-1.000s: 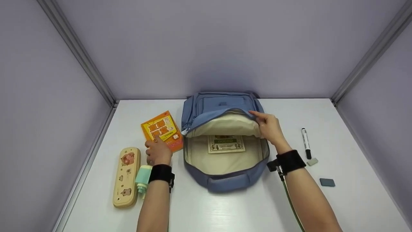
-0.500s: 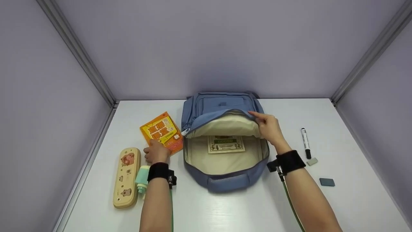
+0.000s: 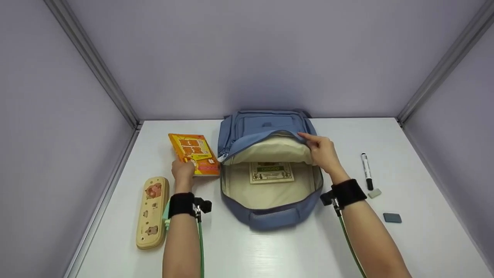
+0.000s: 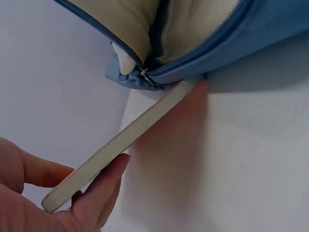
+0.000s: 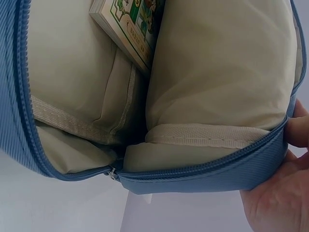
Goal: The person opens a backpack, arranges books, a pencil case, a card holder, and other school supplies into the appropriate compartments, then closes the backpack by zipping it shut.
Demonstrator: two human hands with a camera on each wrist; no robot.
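- Looking down from the head view, the left hand [image 3: 182, 168] pinches the near corner of the orange book [image 3: 193, 153], which lies just left of the blue backpack [image 3: 266, 127]. The book's long axis runs near to far, slightly slanted, and its right edge is almost at the bag's left side.
- The right hand [image 3: 323, 153] curls its fingers round the backpack's upper flap on the right side and holds it up, so the cream lining and a second book [image 3: 271, 172] lying flat inside are exposed. The bag's mouth lies to the right of the orange book, and the left hand is the nearer one to it.
- Counted on the white table [image 3: 270, 251]: one backpack, one orange book, one book in the bag, one beige pencil case [image 3: 151, 211] at the near left, one mint-green item partly hidden by the left wrist, one marker [image 3: 366, 171], and two small erasers, one pale [image 3: 374, 193] and one dark [image 3: 392, 218], at the right.
- From the left wrist, thumb and fingers [image 4: 99, 191] clamp the book's page edge [image 4: 125, 140]. The book is tilted off the table, its far corner touching the bag's zipper end [image 4: 144, 74].
- From the right wrist, the fingers [image 5: 299, 130] grip the blue zipper rim [image 5: 203, 171]. The open compartment shows the inner book [image 5: 130, 29] against the lining.
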